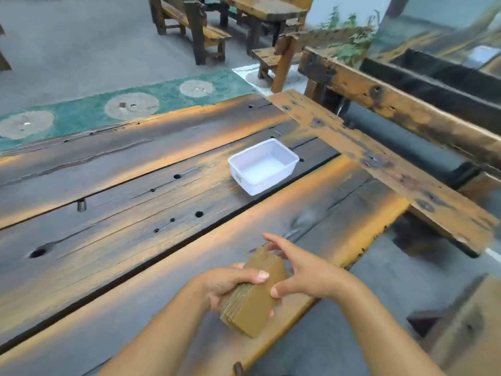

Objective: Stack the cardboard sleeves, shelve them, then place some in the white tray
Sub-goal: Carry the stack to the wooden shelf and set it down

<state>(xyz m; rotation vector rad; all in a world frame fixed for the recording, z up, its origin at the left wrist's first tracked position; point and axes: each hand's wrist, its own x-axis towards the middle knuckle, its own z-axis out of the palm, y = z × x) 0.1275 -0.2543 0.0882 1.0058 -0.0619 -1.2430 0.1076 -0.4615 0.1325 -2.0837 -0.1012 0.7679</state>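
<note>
A thick stack of brown cardboard sleeves (253, 302) hangs just above the near right part of the wooden table (122, 213). My left hand (230, 283) grips the stack from its left side, thumb lying across the top. My right hand (301, 270) touches the stack's right side with fingers spread, thumb against the top face. The white tray (261, 166) stands farther back on the table, beyond both hands, with nothing inside it.
A wooden bench (393, 164) runs along the table's right side, its backrest rail (406, 104) behind it. More wooden benches and a table (206, 28) stand on the grey floor at the back. A green patterned strip (108, 109) crosses the floor.
</note>
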